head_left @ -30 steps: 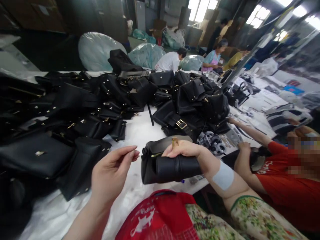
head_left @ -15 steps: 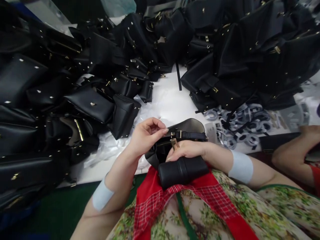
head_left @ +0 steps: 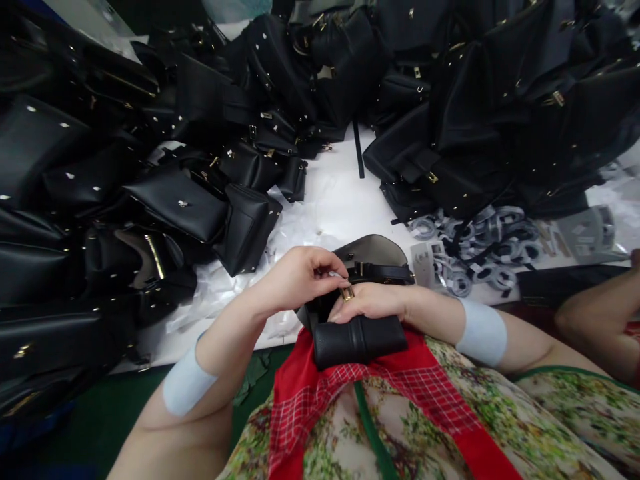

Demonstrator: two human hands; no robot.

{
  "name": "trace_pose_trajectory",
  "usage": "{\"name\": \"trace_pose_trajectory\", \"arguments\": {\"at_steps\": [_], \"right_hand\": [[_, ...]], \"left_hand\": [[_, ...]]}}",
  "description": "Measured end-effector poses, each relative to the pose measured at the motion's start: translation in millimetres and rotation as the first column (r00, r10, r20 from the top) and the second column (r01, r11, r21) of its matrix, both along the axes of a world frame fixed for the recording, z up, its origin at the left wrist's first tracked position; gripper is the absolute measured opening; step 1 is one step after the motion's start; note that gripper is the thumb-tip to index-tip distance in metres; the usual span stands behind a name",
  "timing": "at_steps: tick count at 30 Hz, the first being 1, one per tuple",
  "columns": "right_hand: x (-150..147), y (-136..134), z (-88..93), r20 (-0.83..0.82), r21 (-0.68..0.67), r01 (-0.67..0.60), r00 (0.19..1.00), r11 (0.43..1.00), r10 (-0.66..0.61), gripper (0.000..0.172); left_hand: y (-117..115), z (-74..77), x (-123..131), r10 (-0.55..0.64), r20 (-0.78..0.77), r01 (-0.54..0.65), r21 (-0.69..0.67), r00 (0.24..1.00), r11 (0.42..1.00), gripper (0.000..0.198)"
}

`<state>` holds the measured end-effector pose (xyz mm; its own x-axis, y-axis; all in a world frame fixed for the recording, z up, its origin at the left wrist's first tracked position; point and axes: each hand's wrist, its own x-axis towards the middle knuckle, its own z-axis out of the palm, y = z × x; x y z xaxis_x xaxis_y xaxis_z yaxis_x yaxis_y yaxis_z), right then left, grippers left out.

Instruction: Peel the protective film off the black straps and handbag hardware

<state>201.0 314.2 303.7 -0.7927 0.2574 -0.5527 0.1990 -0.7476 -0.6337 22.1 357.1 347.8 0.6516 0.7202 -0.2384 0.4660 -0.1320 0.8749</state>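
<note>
A small black handbag rests against my red-trimmed apron, its open flap standing up behind. Into its opening reaches my right hand, the fingers closed around the bag's front and partly hidden inside. A gold rectangular clasp stands up beside the right thumb. My left hand pinches the top of this clasp between thumb and forefinger. The black strap with a small buckle runs across the bag just behind my right hand.
Black handbags pile up at left, more bags at right and back. Coiled straps in clear wrap lie right of my bag. Crumpled plastic sheets cover part of the white table. Another person's arm is at far right.
My left hand has moved down and slightly right, from the edge of the flap to the gold clasp. My right hand keeps its hold, and the bag has shifted slightly.
</note>
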Motion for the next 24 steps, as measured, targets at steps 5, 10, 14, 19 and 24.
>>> {"name": "trace_pose_trajectory", "arguments": {"at_steps": [5,10,14,19,24], "right_hand": [[1,2,-0.2,-0.013,0.038,-0.021,1.0,0.999,0.021,0.015],[1,1,-4.8,-0.024,0.038,-0.022,0.999,0.999,0.023,0.015],[2,0,-5.7,-0.031,0.031,-0.001,1.0,1.0,0.002,0.015],[3,-3,-8.3,-0.022,0.004,0.046,0.999,0.999,-0.045,0.012],[7,-10,-11.7,-0.003,-0.033,0.159,0.987,0.987,-0.159,0.019]], "left_hand": [[1,0.6,2,0.017,0.001,-0.016,-0.072,1.0,0.997,0.008],[2,0.9,6,0.042,-0.035,-0.045,-0.09,0.999,0.995,0.006],[3,-2.4,9,0.096,-0.034,-0.101,-0.195,0.995,0.976,0.009],[-3,5.8,14,0.004,-0.174,0.012,0.089,0.985,0.996,0.007],[-22,11.5,12,-0.109,-0.278,0.185,0.265,0.954,0.946,0.008]]}}
